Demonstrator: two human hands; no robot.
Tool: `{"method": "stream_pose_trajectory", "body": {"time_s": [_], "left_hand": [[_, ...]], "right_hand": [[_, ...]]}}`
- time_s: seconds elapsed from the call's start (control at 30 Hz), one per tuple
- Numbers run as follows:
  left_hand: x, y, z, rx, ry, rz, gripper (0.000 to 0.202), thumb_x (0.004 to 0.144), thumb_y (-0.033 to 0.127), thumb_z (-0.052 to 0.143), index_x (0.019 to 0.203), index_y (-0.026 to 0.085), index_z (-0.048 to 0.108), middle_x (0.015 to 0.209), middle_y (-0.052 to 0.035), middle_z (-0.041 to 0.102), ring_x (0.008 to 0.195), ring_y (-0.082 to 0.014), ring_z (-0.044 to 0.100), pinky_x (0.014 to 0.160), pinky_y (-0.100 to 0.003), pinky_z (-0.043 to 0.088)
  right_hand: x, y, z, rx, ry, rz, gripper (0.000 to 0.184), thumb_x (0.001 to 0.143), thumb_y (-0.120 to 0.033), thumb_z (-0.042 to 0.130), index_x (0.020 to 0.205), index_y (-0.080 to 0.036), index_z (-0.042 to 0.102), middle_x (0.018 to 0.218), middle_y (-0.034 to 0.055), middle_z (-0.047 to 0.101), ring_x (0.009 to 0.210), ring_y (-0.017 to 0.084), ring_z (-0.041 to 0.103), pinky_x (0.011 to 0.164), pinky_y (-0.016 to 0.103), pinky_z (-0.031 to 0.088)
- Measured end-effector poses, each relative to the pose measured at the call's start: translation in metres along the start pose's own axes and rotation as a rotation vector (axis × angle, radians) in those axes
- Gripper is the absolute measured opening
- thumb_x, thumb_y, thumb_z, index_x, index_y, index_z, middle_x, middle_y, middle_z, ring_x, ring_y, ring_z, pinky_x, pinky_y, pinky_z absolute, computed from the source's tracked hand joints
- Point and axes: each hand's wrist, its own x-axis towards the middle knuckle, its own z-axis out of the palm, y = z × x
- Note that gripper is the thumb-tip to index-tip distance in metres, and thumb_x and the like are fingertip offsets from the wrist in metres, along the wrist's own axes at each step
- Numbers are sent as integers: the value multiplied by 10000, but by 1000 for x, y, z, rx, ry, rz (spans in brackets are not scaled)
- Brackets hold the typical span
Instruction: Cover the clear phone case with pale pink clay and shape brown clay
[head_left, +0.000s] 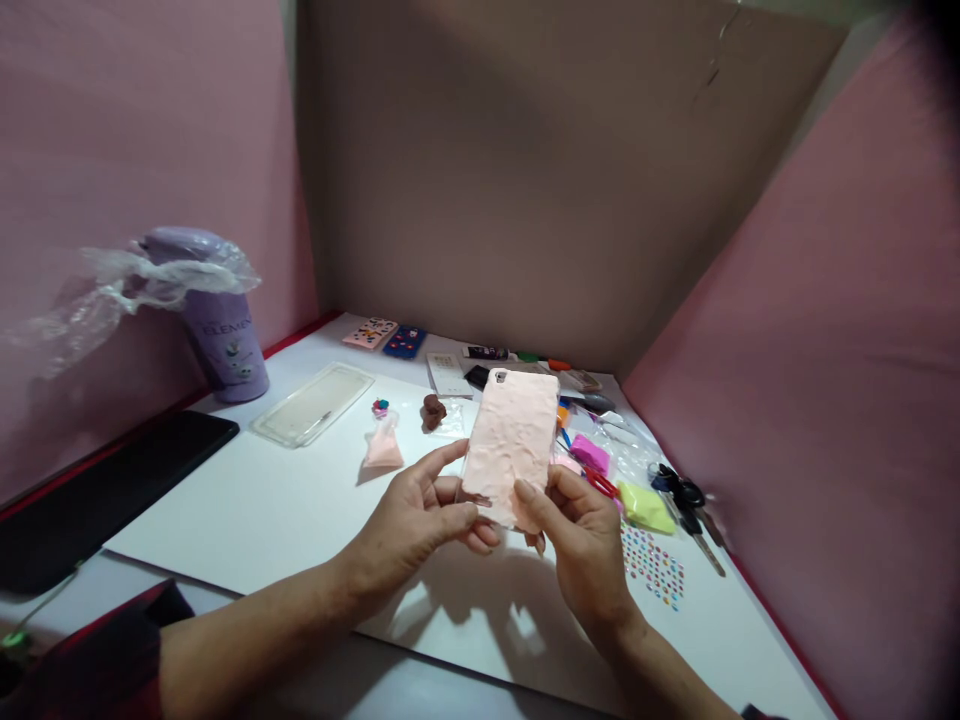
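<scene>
A phone case (511,440) coated in lumpy pale pink clay is held upright above the white sheet (247,510). My left hand (420,520) grips its lower left edge, thumb on the front. Holding the lower right corner is my right hand (581,535), its thumb pressed on the clay surface. Both hands are closed on the case.
A clear phone case (312,403), a small bag of pink clay (383,448) and a brown clay lump (433,410) lie to the left. Coloured clay bags (645,505), sticker gems (652,565) and keys (690,505) lie right. A purple cup (225,335) and black tablet (90,495) stand far left.
</scene>
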Motion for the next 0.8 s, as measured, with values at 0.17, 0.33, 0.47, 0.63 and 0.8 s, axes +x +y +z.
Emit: {"method": "stream_pose_trajectory", "body": {"time_s": [0.17, 0.33, 0.47, 0.63, 0.8], "left_hand": [[-1, 1, -3, 12, 19, -3, 680, 750, 148, 635, 1348, 101, 315, 825, -95, 684, 691, -220, 677, 661, -361, 529], [-1, 1, -4, 19, 38, 11, 743, 652, 160, 751, 1296, 127, 383, 728, -21, 643, 644, -187, 660, 643, -333, 528], [1, -1, -6, 9, 42, 28, 704, 648, 174, 760, 1266, 134, 425, 700, -1, 623, 605, -174, 651, 620, -334, 527], [0, 1, -7, -1, 23, 38, 613, 704, 161, 697, 1247, 106, 419, 693, -6, 617, 620, -191, 656, 631, -344, 525], [-1, 4, -5, 8, 50, 33, 551, 715, 140, 660, 1216, 105, 434, 703, -9, 621, 630, -188, 652, 634, -335, 520]], "right_hand": [[0, 0, 0, 12, -3, -12, 235, 814, -356, 642, 678, -181, 564, 568, -34, 467, 499, 102, 405, 419, 227, 326], [0, 0, -1, 0, 17, -13, 246, 806, -367, 643, 667, -179, 566, 552, -34, 466, 471, 99, 389, 397, 226, 305], [-1, -1, -1, 4, 4, -24, 238, 812, -355, 638, 668, -179, 568, 561, -30, 475, 481, 98, 398, 407, 224, 315], [-1, 0, -1, 3, 5, -43, 247, 823, -339, 632, 654, -180, 549, 555, -37, 452, 482, 93, 393, 409, 225, 308], [-1, 1, -2, -14, 6, -57, 255, 831, -330, 629, 646, -182, 532, 556, -42, 439, 481, 90, 385, 415, 230, 293]]}}
